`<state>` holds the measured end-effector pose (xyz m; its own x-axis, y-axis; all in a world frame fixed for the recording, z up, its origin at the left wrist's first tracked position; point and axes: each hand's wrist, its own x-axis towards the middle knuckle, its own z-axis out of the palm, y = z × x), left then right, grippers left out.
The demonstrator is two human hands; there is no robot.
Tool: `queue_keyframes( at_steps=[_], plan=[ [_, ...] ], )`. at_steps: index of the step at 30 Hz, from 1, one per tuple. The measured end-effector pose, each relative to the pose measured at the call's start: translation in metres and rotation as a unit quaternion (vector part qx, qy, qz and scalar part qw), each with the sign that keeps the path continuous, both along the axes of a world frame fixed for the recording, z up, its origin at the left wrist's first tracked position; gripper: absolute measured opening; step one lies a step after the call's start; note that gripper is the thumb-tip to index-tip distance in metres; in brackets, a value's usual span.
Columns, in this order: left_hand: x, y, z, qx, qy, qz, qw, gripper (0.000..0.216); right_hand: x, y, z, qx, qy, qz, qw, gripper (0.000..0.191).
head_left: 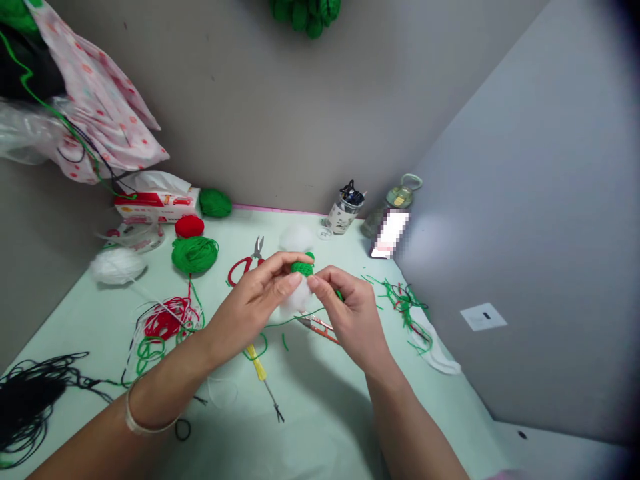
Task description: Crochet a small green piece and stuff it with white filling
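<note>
My left hand (255,300) and my right hand (347,313) meet above the middle of the pale green table (320,427). Together they pinch a small green crocheted piece (303,268) with white stuffing (299,299) bulging under it. The left fingers curl round the piece from the left, and the right thumb and forefinger press into the stuffing from the right. A green yarn strand trails down from the piece toward the table.
Red-handled scissors (245,265), small snips (320,327) and a yellow-handled tool (263,373) lie under the hands. Green yarn balls (195,253), a red ball (189,227), white yarn (117,265), loose red and black yarn, a tissue box (155,203), a jar (344,212), a bottle (395,203) and yarn scraps (405,307) surround them.
</note>
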<state>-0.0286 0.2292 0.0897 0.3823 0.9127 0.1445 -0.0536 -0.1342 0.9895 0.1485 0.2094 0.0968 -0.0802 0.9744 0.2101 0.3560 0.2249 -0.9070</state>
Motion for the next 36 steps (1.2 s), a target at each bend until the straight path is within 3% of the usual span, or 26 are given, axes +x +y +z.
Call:
queue_keyframes(
  at_steps=[5,10,16,22,26,30,34,36],
  plan=[
    [0.006,0.002,-0.009,0.019,-0.05,0.031,0.998,0.017,0.0,-0.007,0.009,-0.024,-0.019,0.036,0.999,0.033],
    [0.014,-0.003,-0.015,0.014,-0.005,0.092,0.996,0.01,-0.01,-0.016,0.009,-0.05,-0.017,0.049,0.997,0.023],
    [0.009,-0.004,-0.01,0.001,-0.038,0.024,0.999,0.024,-0.009,-0.007,-0.001,-0.003,-0.035,-0.027,0.999,0.025],
    [0.005,0.002,-0.005,-0.049,-0.067,-0.046,0.995,0.027,0.004,-0.012,0.014,-0.004,-0.016,0.044,0.999,0.026],
    [0.008,0.001,-0.007,-0.039,-0.065,0.006,0.997,0.018,-0.002,-0.022,0.017,0.002,-0.069,0.077,0.995,0.021],
    [0.013,0.001,-0.011,-0.034,-0.039,0.075,0.996,0.009,-0.014,-0.024,0.007,0.05,-0.128,0.052,0.989,0.016],
    [0.011,0.004,-0.015,-0.062,-0.04,0.039,0.997,0.012,-0.015,-0.014,-0.001,0.087,-0.159,-0.003,0.983,0.018],
    [0.009,0.005,-0.014,-0.08,-0.066,0.025,0.994,0.018,-0.01,-0.01,0.0,0.07,-0.136,-0.016,0.988,0.023]
  ],
)
